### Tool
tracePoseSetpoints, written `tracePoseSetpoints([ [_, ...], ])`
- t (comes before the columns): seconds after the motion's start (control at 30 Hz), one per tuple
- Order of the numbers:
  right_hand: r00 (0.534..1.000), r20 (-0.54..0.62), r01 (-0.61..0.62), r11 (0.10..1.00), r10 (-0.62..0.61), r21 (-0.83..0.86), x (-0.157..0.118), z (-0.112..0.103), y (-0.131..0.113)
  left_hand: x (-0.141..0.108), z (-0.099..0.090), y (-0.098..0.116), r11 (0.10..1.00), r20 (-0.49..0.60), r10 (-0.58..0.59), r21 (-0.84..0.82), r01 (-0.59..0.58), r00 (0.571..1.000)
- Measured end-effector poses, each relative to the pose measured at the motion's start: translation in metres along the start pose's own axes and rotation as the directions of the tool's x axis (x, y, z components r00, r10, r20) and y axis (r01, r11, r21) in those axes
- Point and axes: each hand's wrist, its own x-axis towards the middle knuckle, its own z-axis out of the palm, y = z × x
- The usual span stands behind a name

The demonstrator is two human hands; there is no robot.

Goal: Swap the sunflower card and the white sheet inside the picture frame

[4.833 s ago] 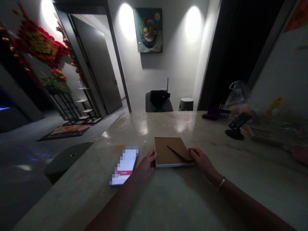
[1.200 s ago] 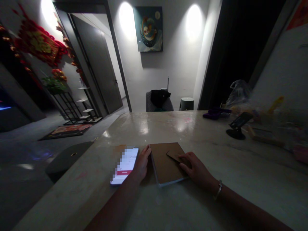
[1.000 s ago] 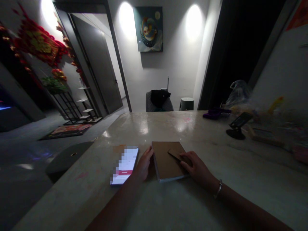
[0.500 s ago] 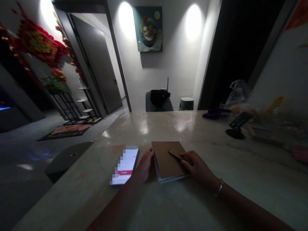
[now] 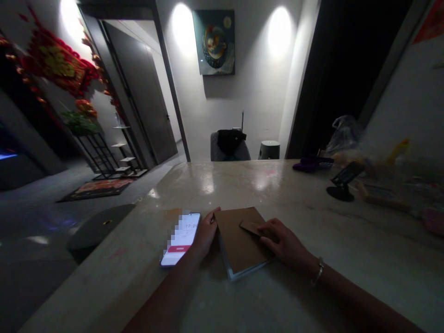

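Note:
A brown-covered book [image 5: 236, 240] with pale page edges lies on the marble-look table [image 5: 312, 296]. My left hand [image 5: 207, 231] grips its upper left edge, fingers wrapped at the corner. Over the cover, my right hand [image 5: 280, 238] pinches a thin, flat brown piece [image 5: 250, 227] with a dark pointed tip; what exactly it is cannot be made out. Just left of my left hand lies a phone [image 5: 180, 240] with a lit screen, partly blurred by pixels.
A black phone stand [image 5: 342, 185] stands at the right, near a purple item [image 5: 310, 164] and a clear plastic bag [image 5: 343, 134]. Beyond the table are a chair [image 5: 217, 148] with dark cloth and a stool [image 5: 269, 150]. Another stool [image 5: 100, 231] is at the left.
The book's near edge has shifted toward me and the book looks slightly turned. My left hand has moved a little left and up. The flat piece in my right hand now shows its broad face.

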Motion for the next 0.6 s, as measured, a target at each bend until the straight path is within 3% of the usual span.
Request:
tracePoseSetpoints([
  [0.1,1.000,-0.007,-0.004,1.000,0.004,0.019,-0.001,0.002,0.000,0.000,0.001,0.001,0.998,0.023,-0.051,-0.023,0.052,0.998],
  [0.27,0.998,-0.054,-0.010,0.999,0.013,0.052,0.000,0.004,0.003,-0.007,0.010,0.008,0.994,-0.056,-0.071,-0.081,0.066,0.996],
  [0.6,0.998,-0.060,0.021,0.999,-0.019,0.029,0.000,0.004,0.009,-0.020,0.016,0.020,0.986,0.071,-0.095,-0.131,0.103,0.993],
])
